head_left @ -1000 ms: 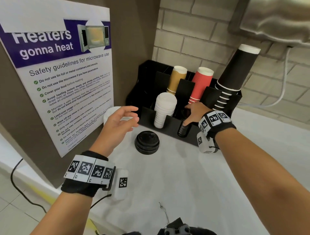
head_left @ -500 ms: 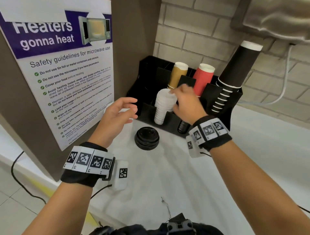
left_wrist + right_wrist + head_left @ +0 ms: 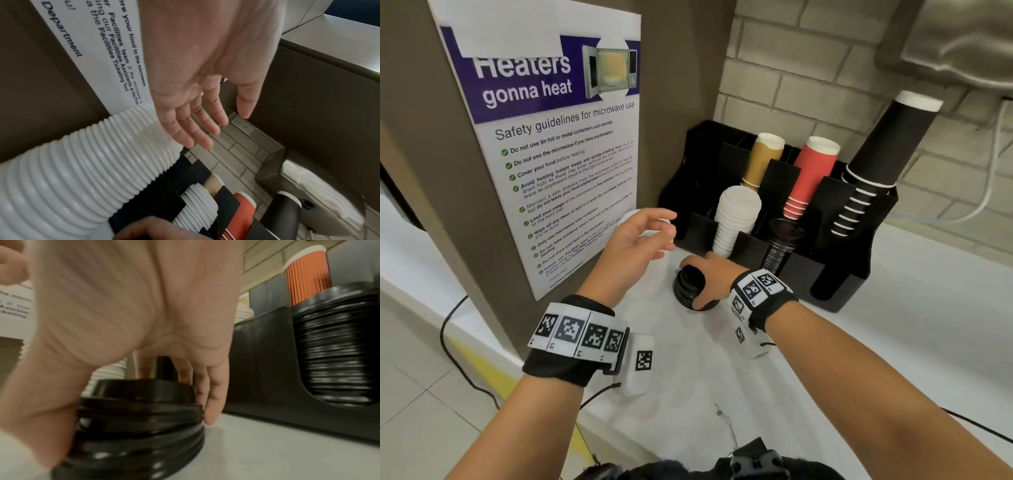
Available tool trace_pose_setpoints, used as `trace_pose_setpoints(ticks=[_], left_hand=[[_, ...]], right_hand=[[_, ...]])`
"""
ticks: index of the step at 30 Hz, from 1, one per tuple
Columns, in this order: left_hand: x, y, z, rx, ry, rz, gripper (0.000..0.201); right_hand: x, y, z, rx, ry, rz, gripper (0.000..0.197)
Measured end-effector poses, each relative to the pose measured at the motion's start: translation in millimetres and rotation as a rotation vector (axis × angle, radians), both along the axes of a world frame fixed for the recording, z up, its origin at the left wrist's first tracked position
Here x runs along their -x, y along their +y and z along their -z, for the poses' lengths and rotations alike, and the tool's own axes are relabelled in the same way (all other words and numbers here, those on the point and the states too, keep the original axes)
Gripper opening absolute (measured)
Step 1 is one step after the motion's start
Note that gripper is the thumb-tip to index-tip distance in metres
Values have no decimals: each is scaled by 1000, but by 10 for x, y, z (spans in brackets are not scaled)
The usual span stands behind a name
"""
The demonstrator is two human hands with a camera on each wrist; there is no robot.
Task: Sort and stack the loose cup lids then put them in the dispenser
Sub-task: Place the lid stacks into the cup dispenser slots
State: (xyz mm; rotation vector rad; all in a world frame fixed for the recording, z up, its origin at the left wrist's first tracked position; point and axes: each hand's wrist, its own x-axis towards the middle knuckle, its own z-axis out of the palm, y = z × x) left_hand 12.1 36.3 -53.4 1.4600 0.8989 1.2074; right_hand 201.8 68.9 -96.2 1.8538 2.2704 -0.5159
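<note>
A short stack of black lids [image 3: 685, 291] sits on the white counter in front of the black dispenser [image 3: 859, 253]. My right hand [image 3: 702, 274] grips this stack from above, thumb on the near side, fingers [image 3: 213, 394] down the far side. My left hand [image 3: 664, 236] hovers open, fingers straight, over a tall stack of white lids [image 3: 82, 170] beside the poster; in the head view that stack is mostly hidden by the hand. In the dispenser's front slots stand white lids [image 3: 736, 219] and black lids [image 3: 784, 240].
The dispenser's back slots hold tan cups [image 3: 762, 161], red cups [image 3: 811, 174] and a tall leaning stack of black cups [image 3: 876, 164]. A brown panel with a microwave poster [image 3: 558, 154] closes off the left. Brick wall behind; the counter continues to the right.
My right hand has come down from the dispenser's lid slots to the counter and taken hold of the black lid stack. My left hand has stayed open over the white lids.
</note>
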Motion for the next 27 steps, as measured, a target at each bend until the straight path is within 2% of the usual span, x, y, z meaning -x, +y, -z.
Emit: trace_pose_setpoints(ticks=[3,8,13,15,19,23,27], left_hand=[[-24,-20,1,2,10,12,20],[-122,-22,60,-28,91,28,30],[-332,-38,197,4,139,171,88],[-398,-42,218,25,78,224,99],[-469,-23,219,-62,-35,265,93],[-470,-32,188,-113,-28,295,77],[-483,-53,161,-130,-12,295,76]], right_hand=[[-79,-6,-50,-30,111,12,77],[-322,-63,-394,-115,530,63,69],[-398,-328,-681,-75,934,168,57],[-372,-456,-730,-36,1087,173,55],[-392,-638,-734,3,1258,199,62],[-510,-779,-670,52,1369,183,65],[-493,-841,-616,17,1417,197,64]])
